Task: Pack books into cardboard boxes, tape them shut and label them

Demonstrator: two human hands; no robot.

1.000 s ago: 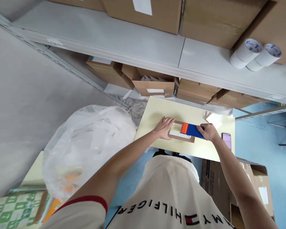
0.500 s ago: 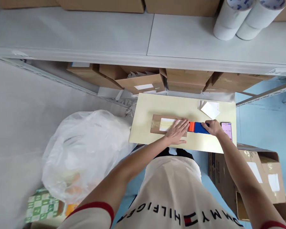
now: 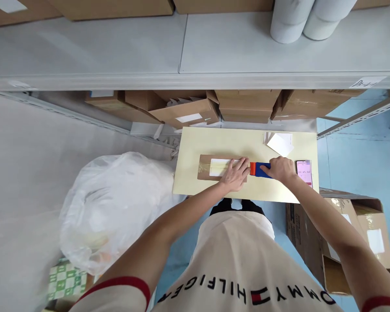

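A flat cardboard box (image 3: pixel 204 167) with a white label (image 3: pixel 217 167) and clear tape at its left end lies on the pale yellow tabletop (image 3: pixel 188 149). My left hand (image 3: pixel 235 174) is on the box's right part, its fingers bent against the cardboard near the right end. Out of that end sticks a blue and orange flat pack (image 3: pixel 260 170), its orange strip next to the cardboard. My right hand (image 3: pixel 281 170) grips the pack's blue outer end, partly covering it. How far the pack reaches inside the box is hidden.
A phone (image 3: pixel 304 172) lies at the table's right edge, with white cards (image 3: pixel 281 144) behind. Cartons (image 3: pixel 247 106) fill the shelf beyond. A big translucent bag (image 3: pixel 113 212) stands left; an open carton (image 3: pixel 312 247) stands right. White rolls (image 3: pixel 287 26) stand on the upper shelf.
My right hand has moved left with the pack, and less of its orange and blue shows. The left hand's fingers, flat before, are now more bent. The view has shifted slightly.
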